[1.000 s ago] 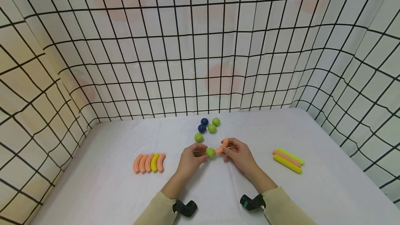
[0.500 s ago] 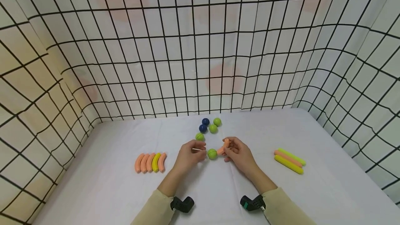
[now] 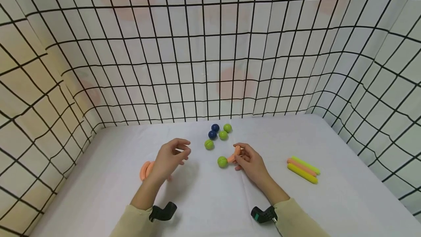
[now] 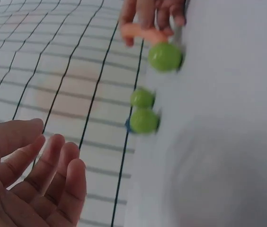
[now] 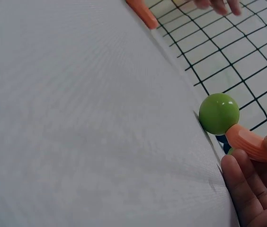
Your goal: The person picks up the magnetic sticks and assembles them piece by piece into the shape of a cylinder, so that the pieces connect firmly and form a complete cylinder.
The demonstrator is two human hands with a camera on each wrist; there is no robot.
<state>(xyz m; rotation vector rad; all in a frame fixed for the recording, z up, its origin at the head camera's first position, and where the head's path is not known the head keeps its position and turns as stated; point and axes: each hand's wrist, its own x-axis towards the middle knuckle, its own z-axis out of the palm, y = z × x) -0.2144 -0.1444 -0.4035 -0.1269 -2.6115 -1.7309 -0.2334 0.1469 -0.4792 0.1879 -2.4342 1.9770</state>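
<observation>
My right hand [image 3: 251, 161] pinches a curved orange stick [image 3: 234, 154] between thumb and fingers. A green ball [image 3: 222, 162] is joined to the stick's left end; the right wrist view shows this ball [image 5: 219, 114] touching the orange stick [image 5: 249, 142]. Off to the left, my left hand [image 3: 171, 158] is raised above the table with loosely bent fingers and holds nothing. In the left wrist view the left hand [image 4: 39, 179] has its fingers apart. Below it lie curved orange sticks [image 3: 144, 171], partly covered by the hand and forearm.
Behind the hands are two dark blue balls [image 3: 212, 135] and several green balls [image 3: 223, 135]. Straight sticks in yellow [image 3: 302, 173], orange and green lie side by side at the right. A black-and-white grid cloth [image 3: 210, 65] hangs around the white table [image 3: 210, 207].
My left hand has let go of the green ball and moved left over the row of curved sticks. The right hand stays almost in place, holding the orange stick with the ball.
</observation>
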